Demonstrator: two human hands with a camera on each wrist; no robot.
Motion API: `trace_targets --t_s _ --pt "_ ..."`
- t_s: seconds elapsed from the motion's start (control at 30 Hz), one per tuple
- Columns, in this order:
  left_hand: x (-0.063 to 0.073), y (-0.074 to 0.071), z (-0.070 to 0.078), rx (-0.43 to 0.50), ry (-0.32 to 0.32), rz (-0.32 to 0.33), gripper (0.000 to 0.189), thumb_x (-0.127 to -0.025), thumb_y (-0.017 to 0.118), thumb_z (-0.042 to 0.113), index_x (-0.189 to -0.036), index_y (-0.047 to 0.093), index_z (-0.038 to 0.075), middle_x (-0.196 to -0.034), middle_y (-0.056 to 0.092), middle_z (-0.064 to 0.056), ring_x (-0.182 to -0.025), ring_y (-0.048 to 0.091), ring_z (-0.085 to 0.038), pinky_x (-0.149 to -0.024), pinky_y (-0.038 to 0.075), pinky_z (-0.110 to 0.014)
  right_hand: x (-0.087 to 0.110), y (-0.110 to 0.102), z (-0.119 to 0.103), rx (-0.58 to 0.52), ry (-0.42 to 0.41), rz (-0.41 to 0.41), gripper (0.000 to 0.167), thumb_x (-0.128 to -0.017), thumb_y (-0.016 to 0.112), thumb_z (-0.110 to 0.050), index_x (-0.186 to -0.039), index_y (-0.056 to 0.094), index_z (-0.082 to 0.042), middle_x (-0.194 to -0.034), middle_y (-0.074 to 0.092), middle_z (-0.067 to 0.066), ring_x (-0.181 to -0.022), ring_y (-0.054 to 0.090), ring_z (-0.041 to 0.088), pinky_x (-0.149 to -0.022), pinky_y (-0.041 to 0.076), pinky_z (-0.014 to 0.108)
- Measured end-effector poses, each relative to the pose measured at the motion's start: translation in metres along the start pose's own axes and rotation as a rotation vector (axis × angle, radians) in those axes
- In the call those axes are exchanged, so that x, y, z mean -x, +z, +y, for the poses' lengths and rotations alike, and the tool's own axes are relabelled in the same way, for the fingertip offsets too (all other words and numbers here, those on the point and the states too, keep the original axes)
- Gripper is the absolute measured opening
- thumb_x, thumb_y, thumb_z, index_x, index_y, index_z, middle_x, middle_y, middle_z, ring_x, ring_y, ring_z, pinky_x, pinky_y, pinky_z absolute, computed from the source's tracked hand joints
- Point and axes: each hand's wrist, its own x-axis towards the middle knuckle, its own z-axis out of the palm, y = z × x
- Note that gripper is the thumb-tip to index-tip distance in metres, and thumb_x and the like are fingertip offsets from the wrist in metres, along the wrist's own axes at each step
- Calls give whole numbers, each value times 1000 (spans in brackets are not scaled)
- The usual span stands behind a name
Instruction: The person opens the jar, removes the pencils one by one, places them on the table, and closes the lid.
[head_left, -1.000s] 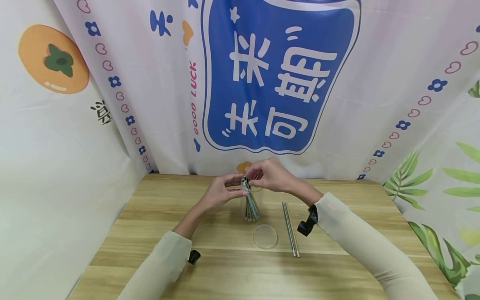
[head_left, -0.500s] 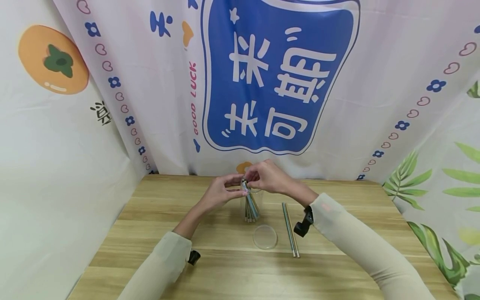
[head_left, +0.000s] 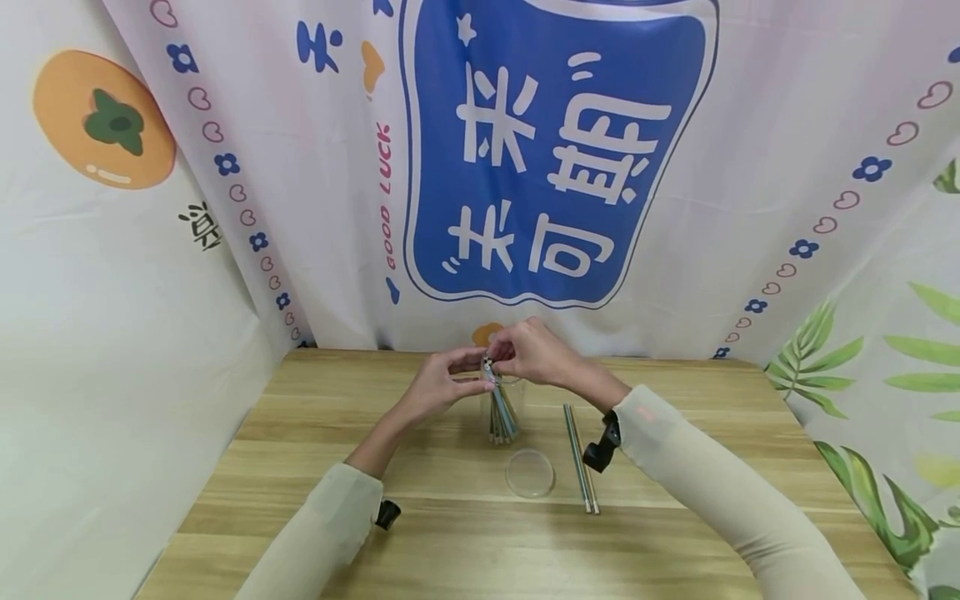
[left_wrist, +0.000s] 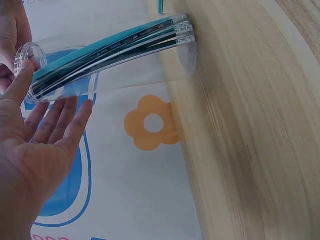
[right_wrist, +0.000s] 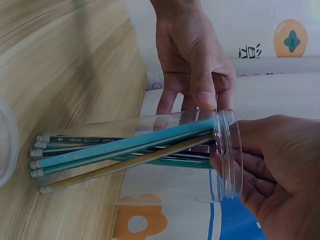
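A clear screw-neck jar (right_wrist: 229, 187) stands upright on the table, holding several pencils (right_wrist: 125, 146) in blue, dark green and gold, their eraser ends down. My left hand (head_left: 435, 387) steadies the jar near its neck, thumb on one side and fingers on the other, as the left wrist view also shows. Above the mouth, my right hand (head_left: 536, 354) reaches in, and its curled fingers pinch at the pencils' upper ends. Which pencils they grip is partly hidden by the rim and the hand.
A round clear lid (head_left: 530, 473) lies on the wooden table (head_left: 420, 542) in front of the jar. Two loose pencils (head_left: 579, 458), side by side, lie right of it. A printed curtain (head_left: 345, 208) hangs directly behind the table's far edge.
My right hand and forearm have shifted slightly left and the fingers sit a little lower at the jar's mouth. The left hand, jar, lid and loose pencils stay in place.
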Motion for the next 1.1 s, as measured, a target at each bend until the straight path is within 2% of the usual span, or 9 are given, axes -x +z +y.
trace_targets --t_s 0.27,0.5,0.8,1.1 --pt "-1 -1 -1 -9 -12 3 56 -91 87 21 -141 67 7 -139 70 -10 -122 71 -30 -97 62 -36 -2 1 2 -6 2 -1 6 -89 82 -1 -94 82 -1 -90 80 14 -83 79 24 -74 64 24" --pt "-1 0 -1 -6 -6 0 56 -91 87 20 -141 67 7 -139 70 -10 -122 71 -30 -97 62 -36 -1 1 3 -18 2 17 5 -88 83 -2 -93 81 -3 -87 80 6 -78 76 12 -72 63 21" --pt "-1 0 -3 -10 -9 -1 55 -91 87 20 -140 67 7 -138 70 -10 -122 71 -30 -99 61 -38 5 -3 6 -136 34 10 6 -91 80 -2 -96 80 -5 -87 79 2 -78 72 9 -73 63 23" --pt "-1 -1 -1 -2 -14 -2 54 -91 87 18 -140 67 4 -137 71 -12 -121 71 -31 -97 62 -36 10 -6 11 -262 52 77 10 -92 78 -1 -102 79 -3 -94 79 5 -81 72 14 -77 64 28"
